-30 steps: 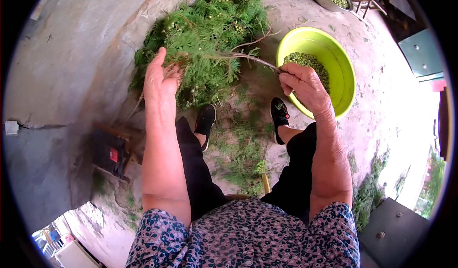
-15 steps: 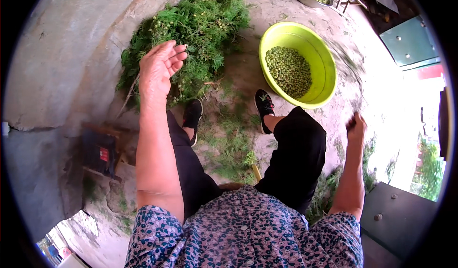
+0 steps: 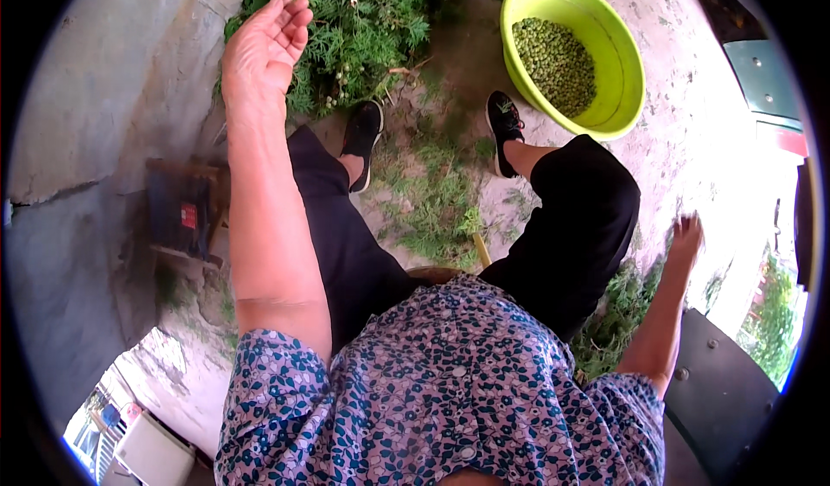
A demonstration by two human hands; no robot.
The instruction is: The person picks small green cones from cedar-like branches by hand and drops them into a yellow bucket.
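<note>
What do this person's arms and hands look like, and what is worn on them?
Both forearms are bare from above the elbow down. Short sleeves of a dark blue blouse with small pale flowers cover the upper arms. The left hand and right hand show no gloves; no rings, watch or bracelet are visible.

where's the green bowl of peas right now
In the head view the green bowl sits on the ground at the upper right, just beyond the right shoe and right of the leafy plant pile.

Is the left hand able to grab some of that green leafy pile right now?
Probably yes. The left hand is open, palm up, right at the edge of the leafy pile, with nothing between them. The right hand is far off, down by the person's side.
</note>
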